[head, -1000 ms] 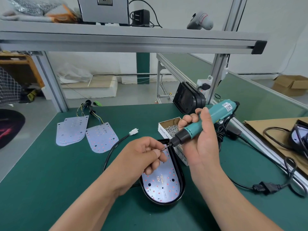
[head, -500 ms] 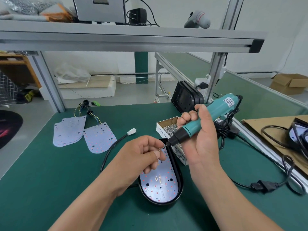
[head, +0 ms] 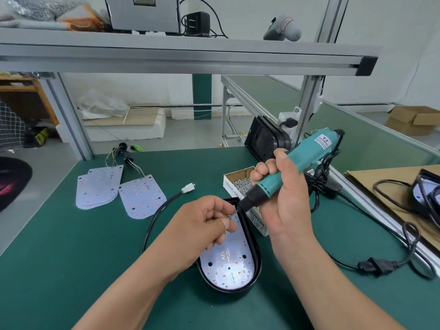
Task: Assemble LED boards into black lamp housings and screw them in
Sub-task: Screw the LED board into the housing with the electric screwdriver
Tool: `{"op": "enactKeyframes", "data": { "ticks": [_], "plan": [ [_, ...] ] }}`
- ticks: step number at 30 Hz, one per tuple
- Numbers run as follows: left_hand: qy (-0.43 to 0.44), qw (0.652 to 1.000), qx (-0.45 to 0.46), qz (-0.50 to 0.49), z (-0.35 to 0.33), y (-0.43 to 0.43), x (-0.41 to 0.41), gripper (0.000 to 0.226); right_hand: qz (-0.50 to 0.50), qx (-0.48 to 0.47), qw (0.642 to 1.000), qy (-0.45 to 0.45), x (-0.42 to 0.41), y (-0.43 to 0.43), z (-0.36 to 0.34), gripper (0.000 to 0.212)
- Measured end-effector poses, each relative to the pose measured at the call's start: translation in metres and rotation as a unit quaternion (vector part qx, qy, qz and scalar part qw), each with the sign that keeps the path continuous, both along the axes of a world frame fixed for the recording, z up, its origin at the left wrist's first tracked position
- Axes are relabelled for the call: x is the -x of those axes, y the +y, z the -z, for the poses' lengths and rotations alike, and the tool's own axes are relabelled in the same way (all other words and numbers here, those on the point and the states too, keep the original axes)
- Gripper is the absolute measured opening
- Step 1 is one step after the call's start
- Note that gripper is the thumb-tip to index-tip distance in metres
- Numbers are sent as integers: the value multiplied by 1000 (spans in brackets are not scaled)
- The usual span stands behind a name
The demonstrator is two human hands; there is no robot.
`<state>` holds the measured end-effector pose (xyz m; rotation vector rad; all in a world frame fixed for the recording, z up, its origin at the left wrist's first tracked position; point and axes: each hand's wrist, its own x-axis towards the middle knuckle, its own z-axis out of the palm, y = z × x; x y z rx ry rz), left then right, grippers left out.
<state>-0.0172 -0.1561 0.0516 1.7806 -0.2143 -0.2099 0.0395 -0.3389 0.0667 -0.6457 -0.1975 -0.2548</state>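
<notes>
Right hand [head: 288, 206] is gripping the screwdriver [head: 297, 163]. Left hand [head: 202, 225] is pinching a screw [head: 229, 217] over the LED board [head: 226, 265]

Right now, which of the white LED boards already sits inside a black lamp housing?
The white LED board marked 12V, under the left hand; the other boards lie bare on the green mat.

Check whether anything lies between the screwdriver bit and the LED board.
Only fingertips of the left hand, pinching what looks like a screw at the screwdriver tip, above the far end of the LED board. Nothing else visible.
</notes>
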Motion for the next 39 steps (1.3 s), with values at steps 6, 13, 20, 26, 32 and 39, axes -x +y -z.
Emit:
{"op": "enactKeyframes", "data": {
  "ticks": [6,13,20,26,32,39],
  "plan": [
    [-9,999,-33,-11,1,-2,1,30,-38,43,998,-23,0,-1,-1,8],
    [-21,999,-43,-19,-1,-3,3,36,-64,4,998,22,-3,1,4,13],
    [-26,999,-16,-11,-1,-2,2,38,-32,-49,996,65,-6,2,7,17],
    [-27,1000,-10,0,1,2,2,32,-19,-80,993,81,-6,1,6,22],
    [-12,1000,5,10,1,3,2,34,-16,-84,993,82,-6,0,5,20],
    [3,998,60,-24,1,0,0,24,-13,-82,994,65,-4,1,4,21]
  ]
}}
